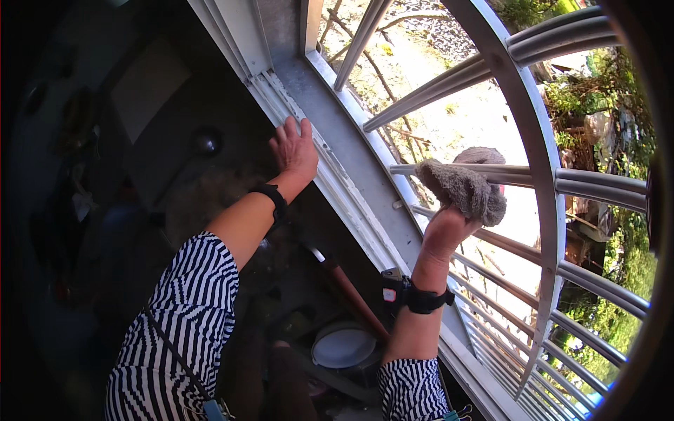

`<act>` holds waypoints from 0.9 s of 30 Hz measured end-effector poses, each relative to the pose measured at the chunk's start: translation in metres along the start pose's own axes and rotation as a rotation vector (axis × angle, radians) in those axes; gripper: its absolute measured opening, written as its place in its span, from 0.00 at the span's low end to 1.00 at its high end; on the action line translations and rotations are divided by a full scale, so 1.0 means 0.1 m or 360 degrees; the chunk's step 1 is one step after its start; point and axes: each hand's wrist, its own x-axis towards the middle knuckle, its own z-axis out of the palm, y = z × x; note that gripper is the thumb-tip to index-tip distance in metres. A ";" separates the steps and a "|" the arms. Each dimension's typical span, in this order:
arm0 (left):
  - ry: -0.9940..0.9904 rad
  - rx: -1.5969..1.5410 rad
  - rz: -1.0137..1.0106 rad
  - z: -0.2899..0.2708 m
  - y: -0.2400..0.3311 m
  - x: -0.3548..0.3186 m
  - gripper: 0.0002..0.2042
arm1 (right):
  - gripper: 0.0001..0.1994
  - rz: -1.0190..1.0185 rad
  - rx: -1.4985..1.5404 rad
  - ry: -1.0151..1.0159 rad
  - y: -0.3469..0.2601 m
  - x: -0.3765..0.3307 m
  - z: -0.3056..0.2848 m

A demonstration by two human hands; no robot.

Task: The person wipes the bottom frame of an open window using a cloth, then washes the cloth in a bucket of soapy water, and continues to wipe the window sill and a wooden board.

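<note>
My right hand [453,231] reaches out past the window sill, closed on a grey-brown cloth [467,188]. The cloth is wrapped round one metal bar [509,175] of the window grille, and it hides most of my fingers. My left hand [293,151] rests on the white window frame [337,179], its fingers stretched out over the sliding track and holding nothing. Both wrists wear black bands, and the sleeves are striped black and white.
A curved metal crosspiece [544,147] joins several parallel bars. Between frame and bars runs a grey sill [309,88]. Below, in shade, are a white basin [344,346] and a brown pole [354,295]. Outside are bright ground and green plants [597,98].
</note>
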 end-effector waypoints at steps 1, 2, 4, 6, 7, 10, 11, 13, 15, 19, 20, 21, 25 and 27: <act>-0.0001 -0.0006 -0.0009 -0.01 0.00 -0.02 0.17 | 0.26 -0.0303 -0.0335 0.0091 0.05 0.00 0.09; 0.0011 -0.0015 0.0002 -0.02 0.05 -0.01 0.16 | 0.29 -0.0685 -0.0825 0.0174 0.23 0.04 0.14; 0.0059 -0.0025 0.0036 -0.01 0.07 0.04 0.16 | 0.29 -0.0201 -0.0021 0.0114 0.62 -0.04 0.15; 0.0061 -0.0077 0.0074 0.02 0.10 0.02 0.16 | 0.25 0.0244 0.0147 0.0013 0.96 -0.15 0.04; 0.0023 -0.0123 0.0066 0.02 0.12 0.03 0.16 | 0.23 0.0326 -0.0266 -0.0112 1.09 -0.23 -0.05; 0.0107 -0.0108 0.0071 0.05 0.15 0.02 0.17 | 0.19 0.0348 -0.0945 -0.0268 1.09 -0.44 -0.29; 0.0090 -0.0142 0.0054 0.06 0.09 0.01 0.18 | 0.20 0.0373 -0.0660 -0.0326 0.99 -0.51 -0.30; 0.0094 -0.0162 0.0048 0.06 -0.03 -0.02 0.19 | 0.21 0.0283 -0.0523 -0.0416 0.52 -0.57 -0.17; 0.0101 -0.0194 0.0059 0.03 -0.02 0.00 0.19 | 0.24 0.0242 -0.0288 -0.0301 0.15 -0.56 0.03; 0.0152 -0.0126 0.0097 0.02 0.02 -0.01 0.17 | 0.20 0.0043 0.0255 0.0030 -0.26 -0.19 0.66; 0.0148 -0.0129 0.0085 0.01 0.01 -0.01 0.17 | 0.20 0.0101 0.0722 0.0072 -0.31 -0.07 0.81; 0.0141 -0.0137 0.0093 0.00 0.05 0.00 0.17 | 0.17 -0.0269 0.0271 0.0134 -0.43 0.13 0.92; 0.0045 -0.0114 0.0055 -0.03 0.06 -0.01 0.19 | 0.10 -0.0882 -0.1475 0.0711 -0.40 0.63 1.19; 0.0041 -0.0115 0.0045 -0.05 0.10 0.02 0.19 | 0.11 -0.0793 -0.1456 0.0469 0.11 0.64 1.08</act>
